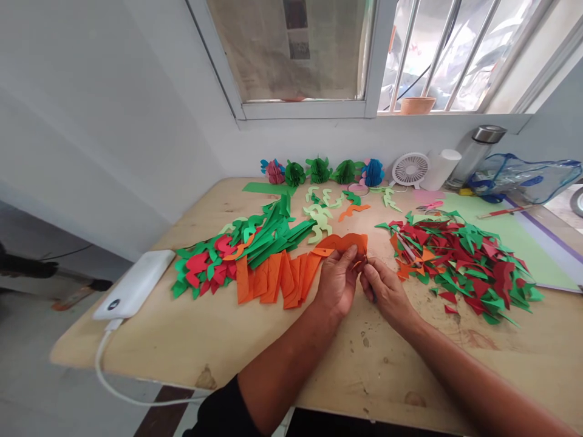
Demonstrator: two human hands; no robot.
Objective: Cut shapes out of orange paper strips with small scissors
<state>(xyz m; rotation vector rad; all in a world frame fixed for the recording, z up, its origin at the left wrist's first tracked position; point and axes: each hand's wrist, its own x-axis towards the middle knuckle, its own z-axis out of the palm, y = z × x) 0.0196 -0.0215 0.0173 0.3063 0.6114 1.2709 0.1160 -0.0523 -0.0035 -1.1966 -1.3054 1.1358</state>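
Observation:
My left hand (339, 279) is closed on an orange paper piece (350, 243) with a wavy upper edge, thumb on top. Close against that paper's right edge is my right hand (385, 288), its fingers pinched together. A small dark tip shows under the right fingers, but what they hold is mostly hidden. Folded orange paper strips (273, 279) fan out to the left of my hands. Behind them lies a stack of folded green paper strips (285, 233). Light green paper cutouts (319, 220) and an orange wavy cutout (354, 210) rest beyond my hands.
Red and green cutouts (200, 270) are heaped left, with paper scraps (473, 261) piled right. A white power bank (134, 285) with a cable sits at the left edge. Honeycomb paper figures (319, 170), a fan (410, 169) and a bottle (476, 156) line the wall.

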